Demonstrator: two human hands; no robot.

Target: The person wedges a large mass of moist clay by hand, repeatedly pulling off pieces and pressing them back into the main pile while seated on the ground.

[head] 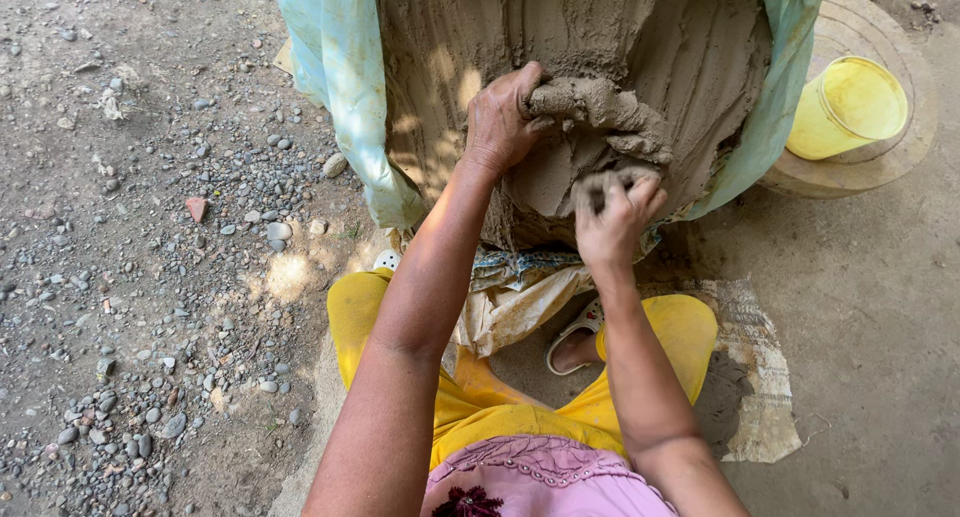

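Clay mound [640,37] under both hands [500,122], fingers dug in.

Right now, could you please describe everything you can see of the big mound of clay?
The mound of clay is grey-brown, damp-looking and scored with finger grooves. It sits on the ground, flanked by pale green plastic sheeting. The left hand pulls a thick lump from its face; the right hand digs in just below.

Outdoor pottery yard — gravel ground [150,277], clay mound [600,37].
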